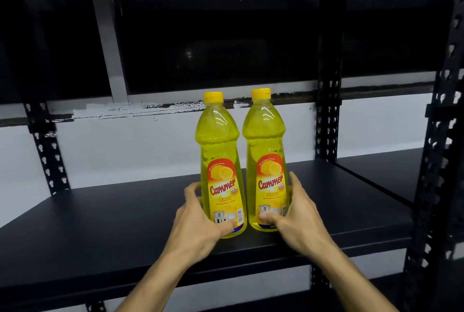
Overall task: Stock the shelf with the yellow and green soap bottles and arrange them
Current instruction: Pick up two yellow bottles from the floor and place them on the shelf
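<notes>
Yellow bottles: left bottle [222, 166] and right bottle [267, 161] upright, just apart, near the shelf [100, 223] front.
My hands: left hand [198, 221] fingers clamped on the left one, right hand [298, 216] likewise on the right.
Tip: I'd slide both back evenly, labels forward (no greens visible yet).

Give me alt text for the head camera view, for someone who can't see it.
Two upright yellow lemon dish soap bottles stand side by side on a black metal shelf, the left hand gripping the left bottle near its base and the right hand gripping the right bottle. No green bottles show; a white wall lies behind.
</notes>
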